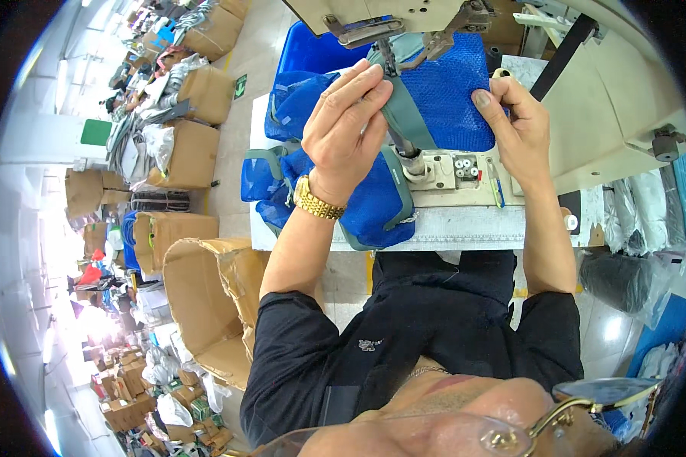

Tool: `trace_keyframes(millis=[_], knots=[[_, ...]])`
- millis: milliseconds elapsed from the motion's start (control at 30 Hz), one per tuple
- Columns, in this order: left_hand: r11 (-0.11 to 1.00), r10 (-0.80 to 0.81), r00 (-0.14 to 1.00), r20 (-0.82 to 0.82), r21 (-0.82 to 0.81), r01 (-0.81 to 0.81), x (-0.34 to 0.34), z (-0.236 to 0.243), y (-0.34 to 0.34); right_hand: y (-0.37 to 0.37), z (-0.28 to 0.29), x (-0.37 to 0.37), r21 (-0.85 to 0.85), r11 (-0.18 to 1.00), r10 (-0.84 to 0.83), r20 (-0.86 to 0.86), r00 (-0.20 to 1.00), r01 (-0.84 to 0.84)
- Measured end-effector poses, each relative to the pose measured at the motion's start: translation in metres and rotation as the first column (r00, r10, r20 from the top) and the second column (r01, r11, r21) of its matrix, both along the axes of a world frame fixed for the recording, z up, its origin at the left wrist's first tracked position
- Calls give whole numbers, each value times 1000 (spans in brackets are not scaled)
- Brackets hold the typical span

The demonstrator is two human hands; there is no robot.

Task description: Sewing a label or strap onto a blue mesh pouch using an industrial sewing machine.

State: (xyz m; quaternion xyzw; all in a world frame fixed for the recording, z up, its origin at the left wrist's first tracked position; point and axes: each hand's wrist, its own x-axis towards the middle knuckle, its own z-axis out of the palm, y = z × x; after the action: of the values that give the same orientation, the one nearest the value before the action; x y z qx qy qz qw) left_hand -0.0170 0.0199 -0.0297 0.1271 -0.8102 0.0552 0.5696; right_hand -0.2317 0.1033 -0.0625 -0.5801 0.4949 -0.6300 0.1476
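A blue mesh piece (453, 95) with a grey-green band (411, 118) along its left side lies over the narrow post of a sewing machine (415, 164), under the needle and presser-foot area (389, 59). My left hand (343, 122), with a gold watch at the wrist, rests its outstretched fingers against the band, just left of the needle. I cannot see what lies beneath those fingers. At the mesh's right edge, my right hand (517, 122) pinches it between thumb and fingers. More blue mesh pieces with grey-green trim (377, 198) lie heaped left of the post.
A blue bin (312, 52) stands behind the heap. Small tools (497, 186) lie on the machine bed, right of the post. An open cardboard box (206, 305) stands on the floor left of the table. Stuffed cartons (194, 145) line the aisle, and plastic-wrapped bundles (625, 282) sit at right.
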Motion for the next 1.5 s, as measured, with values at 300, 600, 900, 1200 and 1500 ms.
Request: trace_keyframes(millis=[300, 600, 900, 1200, 1500], knots=[[999, 10, 1000, -5, -42, -10, 4, -12, 5, 19, 5, 8, 37, 999, 30, 54, 998, -32], [997, -64, 998, -12, 43, 64, 4, -3, 2, 44, 9, 12, -124, 990, -112, -337, 935, 73], [997, -15, 999, 32, -73, 18, 10, -11, 7, 66, 13, 28, 41, 999, 11, -171, 985, -4], [999, -20, 999, 49, -32, 22, 15, -9, 16, 73, 21, 32, 56, 998, -2, -225, 974, 15], [999, -31, 998, 48, -38, 33, 13, -6, 8, 63, 31, 26, 8, 1000, -6, -267, 964, 9]])
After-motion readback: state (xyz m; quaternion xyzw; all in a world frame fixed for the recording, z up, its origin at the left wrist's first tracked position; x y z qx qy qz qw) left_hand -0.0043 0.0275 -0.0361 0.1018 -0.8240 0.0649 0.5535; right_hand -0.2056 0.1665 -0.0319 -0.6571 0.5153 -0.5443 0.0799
